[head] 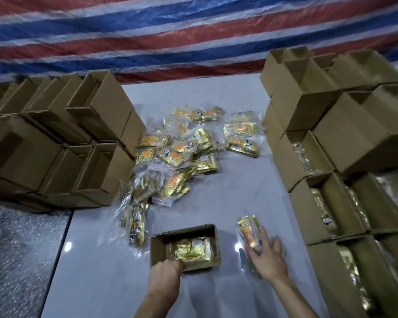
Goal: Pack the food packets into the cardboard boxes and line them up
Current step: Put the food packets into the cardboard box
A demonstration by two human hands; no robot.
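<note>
An open cardboard box point(157, 247) stands on the grey table near me, with gold food packets point(192, 249) lying inside. My left hand point(167, 273) grips the box's near wall, fingers curled over the rim. To the right, my right hand point(268, 254) holds a gold and orange packet point(248, 229) in clear wrap just above the table. A loose heap of the same packets point(177, 154) lies in the middle of the table beyond the box.
Empty open boxes point(97, 115) are stacked at the left. Boxes holding packets point(326, 203) stand in rows along the right, with more stacked behind. A striped tarp point(193, 35) hangs at the back. The table's left edge point(62, 237) drops to a speckled floor.
</note>
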